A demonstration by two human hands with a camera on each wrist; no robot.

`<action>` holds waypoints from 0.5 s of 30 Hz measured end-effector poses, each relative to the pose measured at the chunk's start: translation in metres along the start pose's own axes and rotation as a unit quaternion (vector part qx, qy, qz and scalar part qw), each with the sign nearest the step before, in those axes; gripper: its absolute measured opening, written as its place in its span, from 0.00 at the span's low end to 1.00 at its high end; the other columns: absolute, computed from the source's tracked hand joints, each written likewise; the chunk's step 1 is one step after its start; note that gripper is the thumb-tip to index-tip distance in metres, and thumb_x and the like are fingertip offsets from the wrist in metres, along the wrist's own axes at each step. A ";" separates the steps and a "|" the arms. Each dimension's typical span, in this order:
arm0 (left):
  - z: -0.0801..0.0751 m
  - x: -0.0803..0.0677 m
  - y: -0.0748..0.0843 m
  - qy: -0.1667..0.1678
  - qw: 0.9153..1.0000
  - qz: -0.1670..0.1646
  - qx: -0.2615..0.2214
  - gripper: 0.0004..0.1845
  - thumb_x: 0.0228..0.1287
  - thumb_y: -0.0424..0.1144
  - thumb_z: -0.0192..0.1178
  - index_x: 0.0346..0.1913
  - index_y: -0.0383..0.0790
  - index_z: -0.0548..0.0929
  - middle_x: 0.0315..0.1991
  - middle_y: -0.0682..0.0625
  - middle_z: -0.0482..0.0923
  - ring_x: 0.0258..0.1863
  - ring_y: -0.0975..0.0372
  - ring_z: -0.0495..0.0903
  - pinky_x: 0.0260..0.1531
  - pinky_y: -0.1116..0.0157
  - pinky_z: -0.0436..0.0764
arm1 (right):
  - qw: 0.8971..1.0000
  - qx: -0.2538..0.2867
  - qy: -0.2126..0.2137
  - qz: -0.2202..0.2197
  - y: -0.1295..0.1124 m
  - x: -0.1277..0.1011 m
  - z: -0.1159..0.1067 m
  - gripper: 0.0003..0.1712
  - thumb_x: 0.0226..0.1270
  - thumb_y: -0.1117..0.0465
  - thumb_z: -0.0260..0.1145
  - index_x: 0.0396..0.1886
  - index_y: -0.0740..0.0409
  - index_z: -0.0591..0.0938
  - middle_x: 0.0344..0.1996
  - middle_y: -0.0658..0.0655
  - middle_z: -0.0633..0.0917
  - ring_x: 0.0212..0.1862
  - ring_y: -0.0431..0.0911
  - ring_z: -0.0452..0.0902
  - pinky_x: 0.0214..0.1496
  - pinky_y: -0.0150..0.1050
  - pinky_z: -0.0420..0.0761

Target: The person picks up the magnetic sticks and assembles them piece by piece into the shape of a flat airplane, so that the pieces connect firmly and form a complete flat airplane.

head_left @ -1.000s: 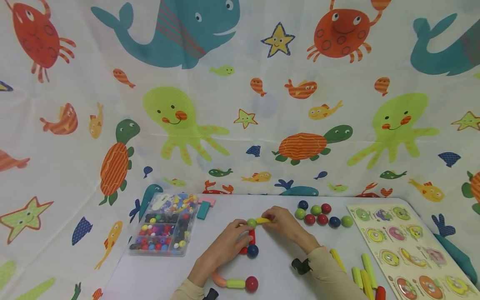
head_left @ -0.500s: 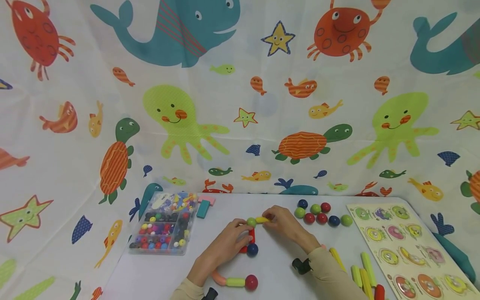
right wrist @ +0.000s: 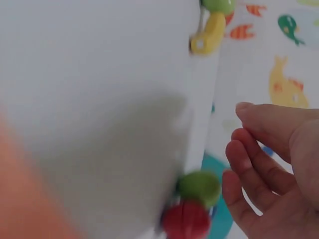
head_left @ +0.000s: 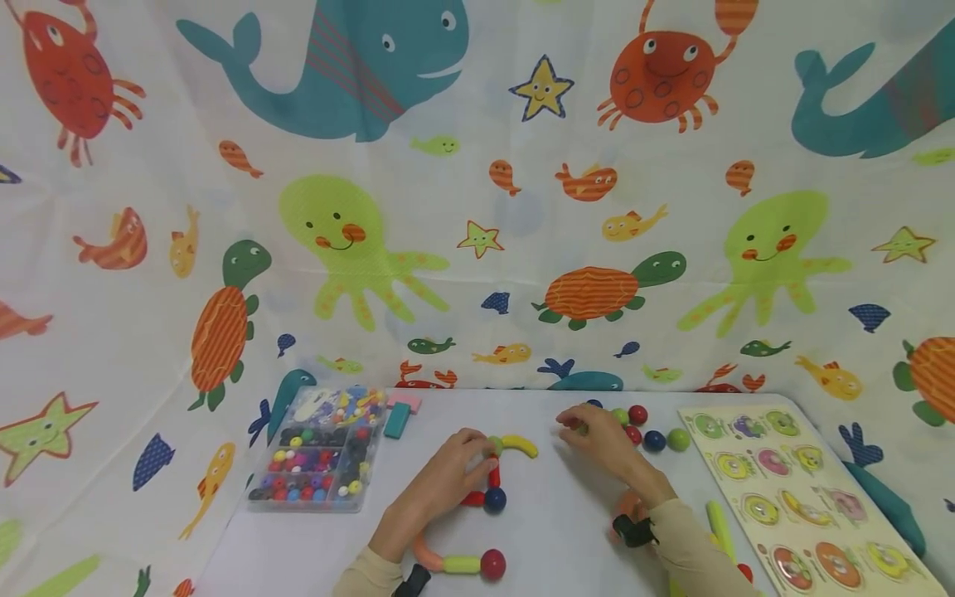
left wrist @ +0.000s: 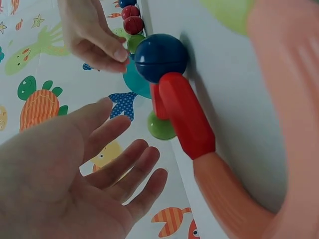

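yellow curved stick (head_left: 518, 445) sits by the left hand (head_left: 448, 477), whose fingers lie loose; the right hand (head_left: 600, 435), loose too, reaches the balls (head_left: 652, 438).

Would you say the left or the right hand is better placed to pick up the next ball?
Probably the right hand: it reaches over the loose balls, while the left hand rests at the rod-and-ball chain.
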State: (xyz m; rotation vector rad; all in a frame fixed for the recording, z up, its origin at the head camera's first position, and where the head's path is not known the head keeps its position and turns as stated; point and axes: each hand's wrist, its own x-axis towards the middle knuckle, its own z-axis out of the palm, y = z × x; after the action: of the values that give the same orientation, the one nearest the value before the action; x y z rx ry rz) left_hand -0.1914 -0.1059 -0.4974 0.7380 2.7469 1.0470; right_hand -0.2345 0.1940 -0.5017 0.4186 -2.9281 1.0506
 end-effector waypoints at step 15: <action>-0.005 0.002 -0.002 0.010 1.000 -0.017 0.003 0.19 0.74 0.47 0.61 0.62 0.45 0.81 0.59 0.50 0.76 0.59 0.57 0.76 0.63 0.53 0.78 | 0.992 -0.033 0.117 0.026 0.062 -0.046 -0.061 0.14 0.68 0.61 0.71 0.51 0.59 0.86 0.45 0.57 0.88 0.44 0.47 0.82 0.43 0.32 0.81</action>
State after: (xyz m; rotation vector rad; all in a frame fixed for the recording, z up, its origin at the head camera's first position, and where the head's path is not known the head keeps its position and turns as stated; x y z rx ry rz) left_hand -0.1952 -0.1094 -0.4952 0.6817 2.7699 1.0449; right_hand -0.2114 0.2899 -0.4972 0.2039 -2.7681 0.9322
